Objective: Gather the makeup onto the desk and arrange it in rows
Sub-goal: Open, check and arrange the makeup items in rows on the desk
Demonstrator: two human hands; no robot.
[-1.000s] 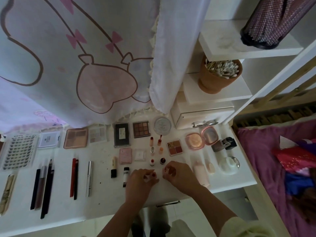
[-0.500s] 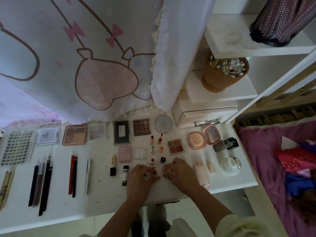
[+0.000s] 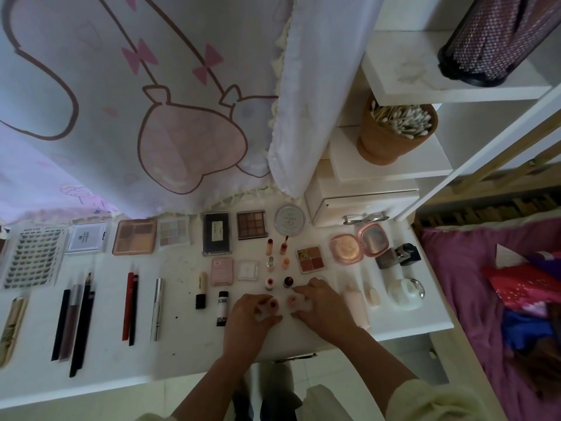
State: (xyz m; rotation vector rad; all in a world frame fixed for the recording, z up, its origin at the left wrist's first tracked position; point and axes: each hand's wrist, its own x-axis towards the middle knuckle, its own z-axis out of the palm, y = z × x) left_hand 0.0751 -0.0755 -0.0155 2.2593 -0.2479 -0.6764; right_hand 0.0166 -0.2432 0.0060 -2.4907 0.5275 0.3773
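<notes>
Makeup lies in rows on the white desk (image 3: 182,344): palettes along the back, pencils and tubes at the left, small lip bottles in two short columns at the middle. My left hand (image 3: 250,317) holds a small clear bottle with a dark red cap (image 3: 271,306) on the desk. Beside it, my right hand (image 3: 324,305) holds a small clear bottle with a pink cap (image 3: 296,302). Both bottles stand just in front of a red-capped bottle (image 3: 269,283) and a dark bottle (image 3: 288,281).
A pink tube (image 3: 355,302) and a small pale bottle (image 3: 372,296) lie right of my right hand. A white jar (image 3: 405,294) and an open compact (image 3: 358,244) sit farther right. A white box (image 3: 361,205), shelves with a cotton-swab pot (image 3: 394,132), a curtain and a bed surround the desk.
Both hands have slid a little away from me on the desk, bringing the two small bottles close behind the lip-bottle columns. The camera view shifted slightly.
</notes>
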